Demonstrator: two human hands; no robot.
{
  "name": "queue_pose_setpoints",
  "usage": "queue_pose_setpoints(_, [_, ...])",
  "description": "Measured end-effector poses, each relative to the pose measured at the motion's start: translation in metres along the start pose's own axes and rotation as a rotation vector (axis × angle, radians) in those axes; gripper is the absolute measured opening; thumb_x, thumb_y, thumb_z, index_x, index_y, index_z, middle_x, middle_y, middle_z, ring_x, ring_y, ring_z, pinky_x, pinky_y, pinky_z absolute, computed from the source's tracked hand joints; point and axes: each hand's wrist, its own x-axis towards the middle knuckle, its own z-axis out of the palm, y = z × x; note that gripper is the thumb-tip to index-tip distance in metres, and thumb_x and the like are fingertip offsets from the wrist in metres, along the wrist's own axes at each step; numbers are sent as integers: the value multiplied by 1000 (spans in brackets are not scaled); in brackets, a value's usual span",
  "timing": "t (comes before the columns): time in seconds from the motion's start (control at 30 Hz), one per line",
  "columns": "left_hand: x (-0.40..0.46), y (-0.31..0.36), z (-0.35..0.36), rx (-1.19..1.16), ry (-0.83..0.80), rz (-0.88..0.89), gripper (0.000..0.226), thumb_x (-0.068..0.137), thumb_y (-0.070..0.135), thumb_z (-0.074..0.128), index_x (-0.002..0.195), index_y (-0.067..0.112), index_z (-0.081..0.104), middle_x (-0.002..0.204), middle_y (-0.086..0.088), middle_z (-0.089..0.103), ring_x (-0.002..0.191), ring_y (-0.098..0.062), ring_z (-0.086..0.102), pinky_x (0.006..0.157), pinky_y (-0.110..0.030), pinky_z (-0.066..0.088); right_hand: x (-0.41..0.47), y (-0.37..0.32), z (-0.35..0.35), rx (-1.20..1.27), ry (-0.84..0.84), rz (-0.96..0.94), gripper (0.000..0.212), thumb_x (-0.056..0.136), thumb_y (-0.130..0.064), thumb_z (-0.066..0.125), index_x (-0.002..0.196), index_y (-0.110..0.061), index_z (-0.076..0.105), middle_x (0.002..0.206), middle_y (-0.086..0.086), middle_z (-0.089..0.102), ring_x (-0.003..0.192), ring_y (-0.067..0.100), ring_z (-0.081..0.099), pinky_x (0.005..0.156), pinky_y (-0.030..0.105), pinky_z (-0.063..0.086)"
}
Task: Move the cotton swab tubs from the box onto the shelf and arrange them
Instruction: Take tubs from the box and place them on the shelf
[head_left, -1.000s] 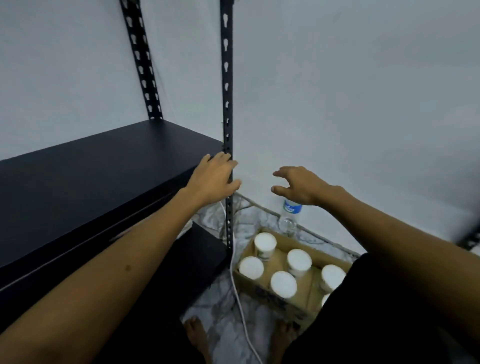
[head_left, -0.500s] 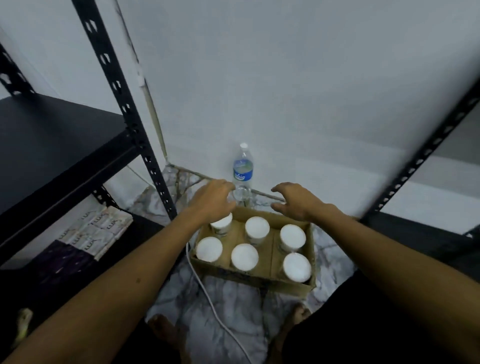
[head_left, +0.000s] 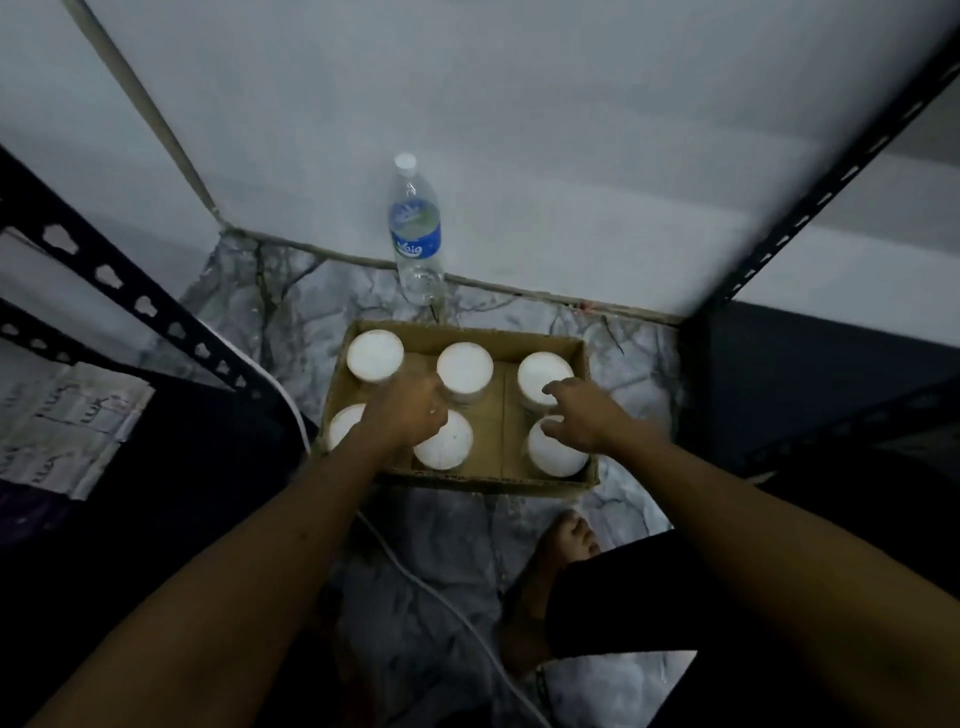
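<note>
A cardboard box (head_left: 493, 480) sits on the marble floor and holds several cotton swab tubs with white lids, in two rows. My left hand (head_left: 410, 410) is low over the box, between the back middle tub (head_left: 467, 364) and the front middle tub (head_left: 447, 444). Its fingers curl downward and hide what they touch. My right hand (head_left: 584, 415) hovers with fingers apart over the right side, fingertips on the lid of the back right tub (head_left: 540, 371) and thumb by the front right tub (head_left: 558, 454). The shelf's slotted black upright (head_left: 130, 296) crosses the left side.
A clear water bottle (head_left: 415, 234) stands against the wall just behind the box. A white cable (head_left: 441, 597) runs across the floor in front. My bare foot (head_left: 566, 540) is near the box's front right corner. A second black rack (head_left: 805, 208) stands at the right. Wrapped packets (head_left: 62, 415) lie lower left.
My view has tipped down from the black shelf to the box. Both hands have dropped from shelf height into the box, onto the tubs.
</note>
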Motion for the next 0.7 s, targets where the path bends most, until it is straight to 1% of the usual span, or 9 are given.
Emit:
queue_pose_setpoints(0.03, [3,-2,8,23,-15,12,24,84,28,58,99,9,61,92,-11,66,86,-28,62,64,-33,45,3,4,8,-4,-20,10,60,88,-37,60,138,-10,41,140,18,44,123,34,46,99,44,42])
queue_pose_setpoints(0.1, [8,-5,23,21,-43,21,36,87,30,59,115,7,58,105,-14,64,98,-30,59,72,-37,46,6,12,20,6,-41,37,60,84,-38,62,135,-12,44,136,16,47,120,33,48,96,43,45])
queue_pose_setpoints(0.2, [12,-5,44,6,-54,-32,48,87,37,60,125,9,52,122,-14,57,112,-32,53,86,-43,46,11,21,35,12,-40,54,62,82,-38,65,135,-13,43,136,15,46,122,32,44,99,41,40])
queue_pose_setpoints(0.33, [16,2,68,0,-73,-111,68,85,48,61,139,16,37,144,-14,37,127,-34,38,97,-47,41,16,23,57,-10,28,61,73,78,-47,67,135,-13,39,136,17,42,125,35,36,101,47,38])
queue_pose_setpoints(0.4, [17,5,76,-12,-89,-137,80,82,52,63,147,21,27,151,-15,25,133,-36,29,102,-49,37,18,20,67,19,48,75,79,76,-52,67,137,-11,37,136,17,39,126,37,34,105,47,34])
queue_pose_setpoints(0.47, [16,7,83,-41,-119,-175,86,79,52,66,148,26,23,154,-14,18,137,-36,23,104,-49,34,18,17,77,23,74,97,88,74,-56,66,141,-11,32,135,18,40,125,36,35,107,46,29])
queue_pose_setpoints(0.5, [16,8,86,-46,-132,-187,88,77,52,69,148,27,22,154,-13,17,137,-36,21,103,-48,33,18,16,82,20,87,102,91,73,-56,66,144,-11,29,134,18,41,124,36,37,107,45,29])
queue_pose_setpoints(0.6, [17,8,98,-13,-131,-188,94,73,51,74,147,30,21,153,-14,13,136,-37,19,102,-50,36,19,13,92,27,100,112,97,71,-55,69,147,-15,22,132,19,42,120,36,41,102,44,35])
queue_pose_setpoints(0.7, [19,4,105,-22,-74,-185,89,72,43,75,145,30,28,149,-13,21,131,-35,26,99,-50,40,21,10,94,27,112,133,95,71,-53,69,147,-19,22,132,20,40,120,37,40,100,45,38])
